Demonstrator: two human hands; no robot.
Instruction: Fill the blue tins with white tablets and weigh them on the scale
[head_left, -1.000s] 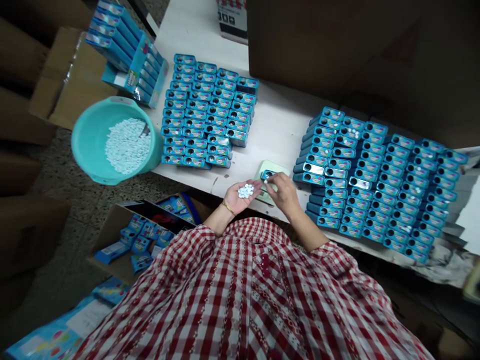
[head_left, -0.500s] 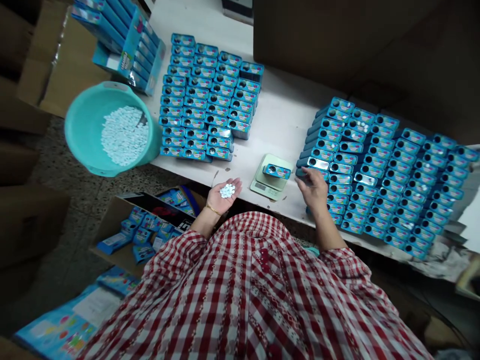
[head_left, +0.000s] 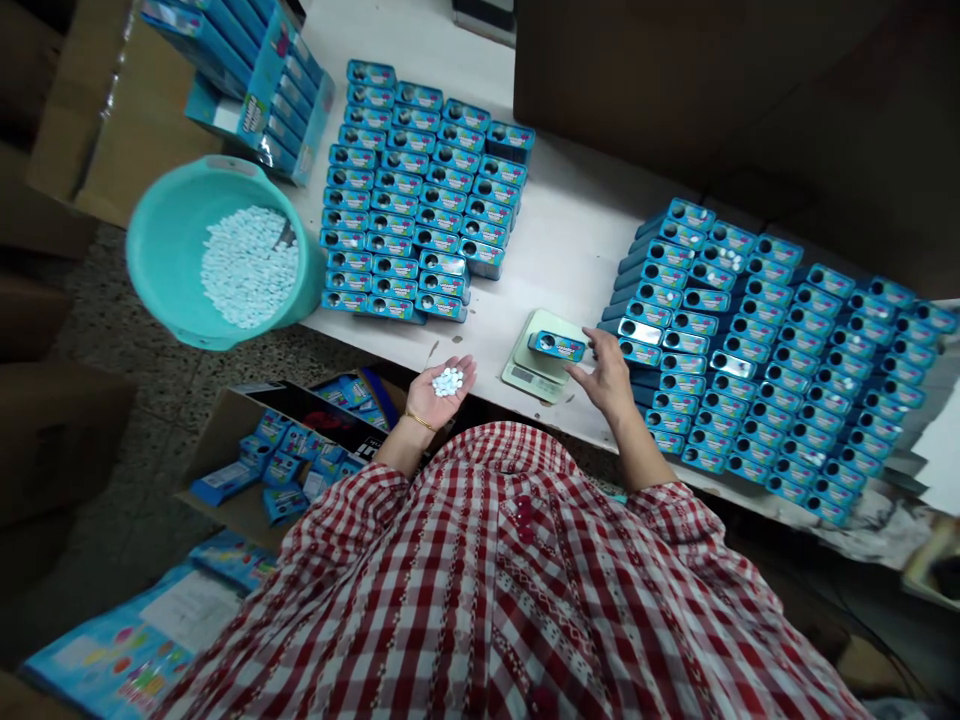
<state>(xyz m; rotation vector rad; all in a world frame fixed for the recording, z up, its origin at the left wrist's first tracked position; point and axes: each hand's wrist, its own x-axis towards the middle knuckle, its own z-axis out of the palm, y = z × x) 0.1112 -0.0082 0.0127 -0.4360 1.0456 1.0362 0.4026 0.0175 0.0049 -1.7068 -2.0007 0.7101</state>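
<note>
My left hand (head_left: pixel 441 394) lies palm up in front of the table edge, holding a small heap of white tablets (head_left: pixel 448 382). A blue tin (head_left: pixel 559 346) with a dark round hole in its upper face stands on a pale green kitchen scale (head_left: pixel 534 368). At the tin's right end is my right hand (head_left: pixel 609 372), thumb and fingers apart and nothing held between them. I cannot tell whether its fingertips touch the tin. Just right of this hand begin the tight rows of similar blue tins (head_left: pixel 724 405).
A turquoise tub (head_left: pixel 161 260) of white tablets stands at the left. Another block of blue tins (head_left: pixel 420 200) fills the table's left part, near a display carton (head_left: pixel 259 110). An open cardboard box (head_left: pixel 195 465) with blue packs sits low left. A large brown carton (head_left: pixel 675 90) stands at the back.
My right hand has moved left from the rows of tins to the right end of the tin on the scale. The left hand keeps its tablets, almost still.
</note>
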